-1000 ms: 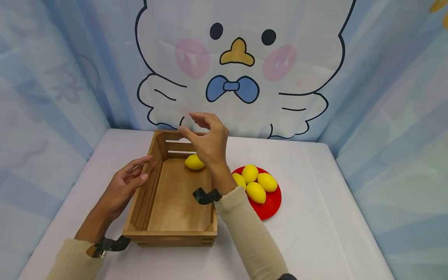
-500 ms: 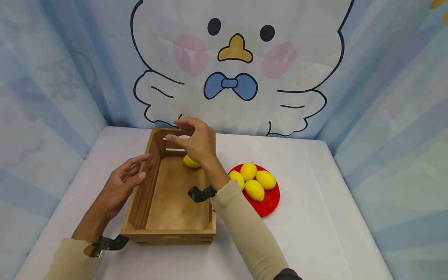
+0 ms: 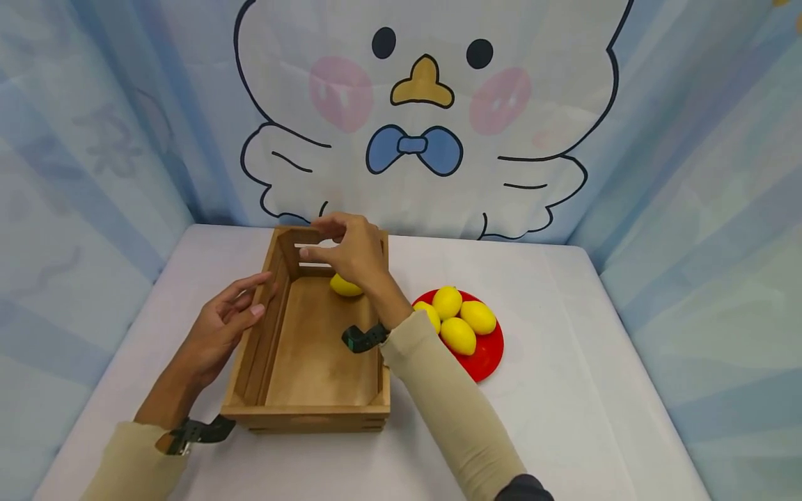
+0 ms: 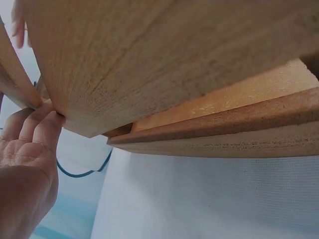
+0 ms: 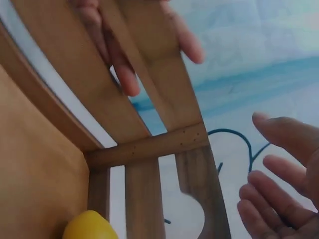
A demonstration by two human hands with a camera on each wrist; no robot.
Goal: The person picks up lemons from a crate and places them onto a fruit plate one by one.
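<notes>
A wooden crate (image 3: 326, 341) stands on the table, with one lemon (image 3: 345, 286) lying on its floor near the far end. My left hand (image 3: 219, 330) holds the crate's left wall; its fingers reach over the top slat, as the right wrist view also shows. Above the far right part of the crate is my right hand (image 3: 356, 252), thumb and fingers curved but apart, nothing between them. It partly hides the lemon in the head view. The right wrist view shows this hand (image 5: 289, 179) above the slatted walls, with the lemon (image 5: 89, 227) below.
Right of the crate, a red plate (image 3: 485, 362) bears several lemons (image 3: 459, 337), partly hidden by my right forearm. A white cloth covers the table (image 3: 564, 390). A curtain (image 3: 413, 195) with a cartoon bird hangs behind, and blue curtains flank both sides.
My right hand has come slightly down and left over the crate's far end, empty throughout. The left hand keeps its place on the left wall. The lemon in the crate appears unmoved.
</notes>
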